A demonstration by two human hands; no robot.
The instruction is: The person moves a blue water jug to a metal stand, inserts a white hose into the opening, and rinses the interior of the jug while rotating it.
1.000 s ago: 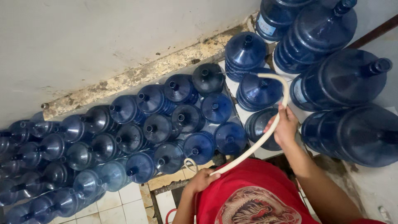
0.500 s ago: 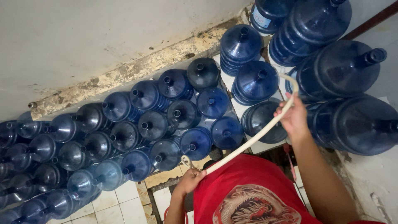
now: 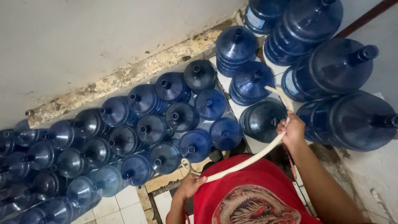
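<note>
Cream rubber hose runs slantwise above the red shirt, its long axis rising from the left hand, low and close to the body, to the right hand, higher and farther out. Both hands have their fingers curled shut around it. Beyond the right hand the hose's free end curves on over the dark open-necked jug, so that hand is nearer; more blue jugs crowd toward the wall.

Seen from above, the right hand grips a pale hose at 3 o'clock, and the left hand holds its lower stretch at 6 o'clock. Blue water jugs crowd the tiled floor from 9 to 2 o'clock, along the wall.
</note>
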